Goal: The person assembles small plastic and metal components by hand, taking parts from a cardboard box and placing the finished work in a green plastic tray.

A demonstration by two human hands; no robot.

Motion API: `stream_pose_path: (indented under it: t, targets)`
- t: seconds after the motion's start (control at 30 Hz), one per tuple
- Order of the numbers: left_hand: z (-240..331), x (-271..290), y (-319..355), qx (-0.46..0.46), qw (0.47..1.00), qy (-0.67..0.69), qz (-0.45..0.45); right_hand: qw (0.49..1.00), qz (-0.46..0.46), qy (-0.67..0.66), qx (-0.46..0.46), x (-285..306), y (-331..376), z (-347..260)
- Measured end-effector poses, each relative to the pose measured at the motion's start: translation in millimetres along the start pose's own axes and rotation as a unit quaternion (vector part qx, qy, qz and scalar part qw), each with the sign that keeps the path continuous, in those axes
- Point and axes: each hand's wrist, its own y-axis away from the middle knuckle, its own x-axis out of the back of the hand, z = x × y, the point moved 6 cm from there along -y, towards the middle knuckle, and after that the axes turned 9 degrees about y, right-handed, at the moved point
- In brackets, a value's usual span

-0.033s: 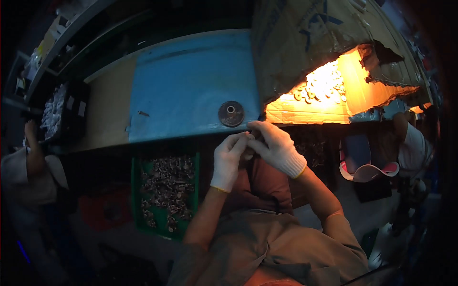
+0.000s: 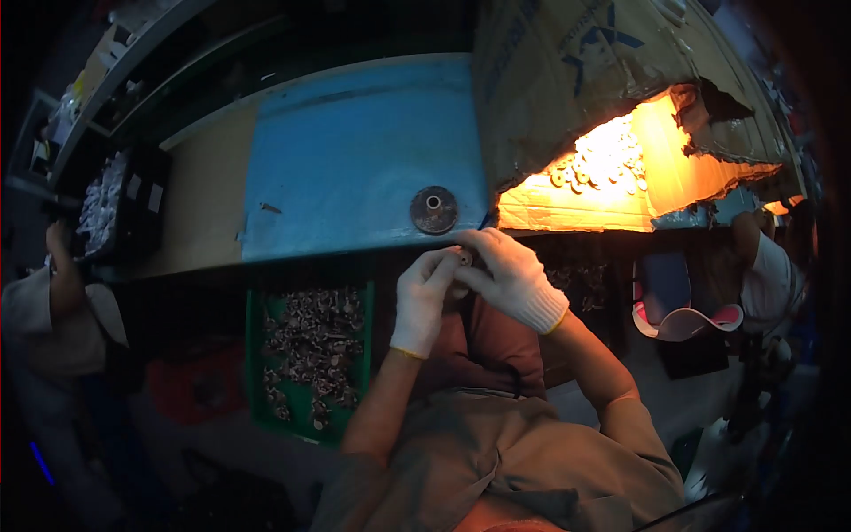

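Both my hands wear white knitted gloves and meet at the table's front edge. Between their fingertips is a small round metal part (image 2: 465,258) with a hole in its face; the fingers cover the rest of it. My left hand (image 2: 420,297) pinches it from the left. Bent over it from the right, my right hand (image 2: 514,279) has its thumb and fingers closed on the same part. Just beyond them a dark disc with a pale central ring (image 2: 433,210) lies flat on the blue table surface (image 2: 355,151).
Left of my legs, a green crate (image 2: 253,372) holds many small metal parts. At right, a torn cardboard box (image 2: 541,97) encloses brightly lit round pieces (image 2: 603,164). A small dark piece (image 2: 270,208) lies on the blue surface. People work at both sides; a black bin (image 2: 133,204) stands left.
My right fingers have shifted slightly around the small part, and its holed face shows more plainly. The whole view has moved a little; the disc stays on the table.
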Motion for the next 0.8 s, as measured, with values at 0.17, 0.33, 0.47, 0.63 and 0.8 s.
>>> stream_pose_path:
  t: [0.17,0.33,0.47,0.63,0.8]
  targets:
    - [1.0,36.6,-0.4,-0.011,1.0,0.022,0.014,0.992,-0.08,0.059,0.078,-25.1,-22.6,-21.2]
    - [11.3,48.4,-4.5,-0.096,0.984,0.149,0.026,0.998,-0.037,-0.027,0.049,-37.7,-48.3,-36.0]
    - [30.3,64.3,-10.4,-0.145,0.976,0.146,0.072,0.994,0.005,0.006,0.111,-43.9,-83.2,-52.7]
    - [60.9,63.3,-12.8,-0.154,0.982,0.015,0.105,0.971,-0.112,0.21,-0.018,-70.5,-169.1,-18.6]
    - [63.8,55.7,-22.6,-0.17,0.977,-0.074,0.109,0.95,0.03,0.303,0.074,-77.7,-169.9,-17.4]
